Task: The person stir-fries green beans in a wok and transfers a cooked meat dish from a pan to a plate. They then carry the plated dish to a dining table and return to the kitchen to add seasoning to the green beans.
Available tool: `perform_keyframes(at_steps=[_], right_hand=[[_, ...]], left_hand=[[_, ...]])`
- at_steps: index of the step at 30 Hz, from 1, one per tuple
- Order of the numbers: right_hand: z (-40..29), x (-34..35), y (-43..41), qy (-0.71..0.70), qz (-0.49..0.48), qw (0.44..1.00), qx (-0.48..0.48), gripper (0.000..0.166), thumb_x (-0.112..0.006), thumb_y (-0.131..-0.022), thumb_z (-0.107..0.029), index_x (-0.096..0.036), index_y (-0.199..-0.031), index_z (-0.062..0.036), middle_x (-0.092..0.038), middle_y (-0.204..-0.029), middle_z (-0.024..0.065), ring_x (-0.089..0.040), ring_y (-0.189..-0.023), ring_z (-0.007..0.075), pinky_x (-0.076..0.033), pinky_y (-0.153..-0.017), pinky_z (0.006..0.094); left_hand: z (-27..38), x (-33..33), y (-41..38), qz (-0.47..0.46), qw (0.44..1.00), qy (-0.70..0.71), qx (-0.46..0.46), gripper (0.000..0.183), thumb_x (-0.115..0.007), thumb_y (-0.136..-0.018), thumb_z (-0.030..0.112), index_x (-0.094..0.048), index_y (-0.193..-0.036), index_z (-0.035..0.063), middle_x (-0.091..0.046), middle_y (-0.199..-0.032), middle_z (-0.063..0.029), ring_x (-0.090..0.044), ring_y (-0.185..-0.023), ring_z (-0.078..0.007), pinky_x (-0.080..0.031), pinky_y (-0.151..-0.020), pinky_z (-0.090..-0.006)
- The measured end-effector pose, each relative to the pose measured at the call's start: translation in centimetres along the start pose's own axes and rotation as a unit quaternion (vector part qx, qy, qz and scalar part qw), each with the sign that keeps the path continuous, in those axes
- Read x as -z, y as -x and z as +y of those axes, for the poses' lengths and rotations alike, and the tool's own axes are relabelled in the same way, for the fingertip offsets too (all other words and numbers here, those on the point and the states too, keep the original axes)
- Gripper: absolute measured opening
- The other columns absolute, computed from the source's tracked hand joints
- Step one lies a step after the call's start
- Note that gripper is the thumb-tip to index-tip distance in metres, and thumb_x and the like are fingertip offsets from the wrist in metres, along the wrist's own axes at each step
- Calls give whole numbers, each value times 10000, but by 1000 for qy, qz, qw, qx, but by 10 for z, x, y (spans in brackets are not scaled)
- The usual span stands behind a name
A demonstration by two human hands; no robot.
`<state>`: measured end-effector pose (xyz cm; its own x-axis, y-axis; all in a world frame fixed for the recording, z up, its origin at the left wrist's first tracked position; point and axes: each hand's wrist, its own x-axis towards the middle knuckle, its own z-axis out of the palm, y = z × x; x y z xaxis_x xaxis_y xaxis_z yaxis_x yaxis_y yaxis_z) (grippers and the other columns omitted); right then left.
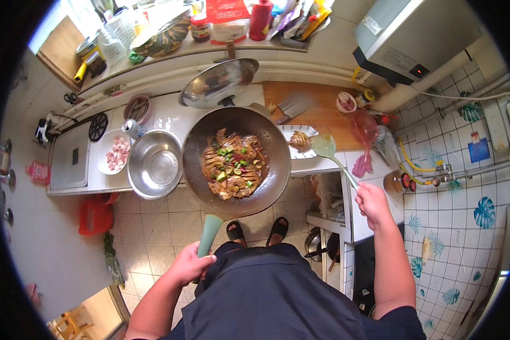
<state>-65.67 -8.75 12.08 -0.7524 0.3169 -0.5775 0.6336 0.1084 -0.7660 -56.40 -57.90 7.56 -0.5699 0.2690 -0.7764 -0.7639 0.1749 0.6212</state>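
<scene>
My left hand point(192, 264) grips the pale green handle point(210, 231) of a dark wok point(276, 174). Browned pieces of cooked food point(233, 187), perhaps meat or fish, lie in the wok under chopped green pepper point(226, 152). In my right hand point(372, 205) is a pale green spatula point(324, 145), its blade over a white rectangular plate point(308, 154) with dark stripes along its rim. One browned, scored piece point(300, 141) lies at the plate, beside the blade. Whether the blade touches that piece, I cannot tell.
A steel basin point(155, 163) stands left of the wok, near a white bowl of diced raw meat point(118, 155). Behind the wok leans a domed lid point(221, 83). A cleaver point(295, 106) rests on the wooden cutting board point(329, 127). A water heater point(408, 38) juts out at upper right.
</scene>
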Motion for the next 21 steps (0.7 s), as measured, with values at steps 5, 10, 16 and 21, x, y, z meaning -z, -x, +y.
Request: perform_keyframes(at_steps=[5, 10, 16, 21], right_hand=[[10, -13, 26, 65, 1, 989, 132, 360, -603, -1023, -150, -643, -1338, 20, -524, -690, -63, -412, -560, 19, -330, -504, 197], [-39, -58, 44, 386, 44, 896, 214, 258, -575, -975, -236, -737, -1145, -130, -723, -884, 169, -684, -842, 396, -531, -771, 482], [-63, -58, 22, 552, 24, 798, 241, 236, -571, -956, -234, -758, -1041, -116, -721, -899, 192, -683, -872, 418, -529, -778, 520], [-84, -43, 0, 544, -68, 827, 123, 272, -588, -948, -252, -779, -961, -59, -728, -899, 212, -694, -877, 398, -539, -798, 481]], left_hand=[[11, -5, -1, -2, 1000, -29, -5, 181, -694, -911, 178, -543, -944, 83, -540, -625, 1, -514, -464, -108, -391, -424, -275], [31, -15, 7, -8, 998, -55, 7, 177, -691, -914, 172, -540, -941, 84, -537, -625, 0, -513, -463, -108, -376, -406, -276], [30, -20, 7, -22, 998, -55, -5, 174, -690, -920, 159, -535, -947, 84, -536, -625, 0, -512, -464, -105, -376, -404, -274], [30, -22, 11, -31, 998, -52, -2, 190, -702, -921, 152, -529, -961, 85, -535, -625, 2, -509, -460, -101, -373, -394, -268]])
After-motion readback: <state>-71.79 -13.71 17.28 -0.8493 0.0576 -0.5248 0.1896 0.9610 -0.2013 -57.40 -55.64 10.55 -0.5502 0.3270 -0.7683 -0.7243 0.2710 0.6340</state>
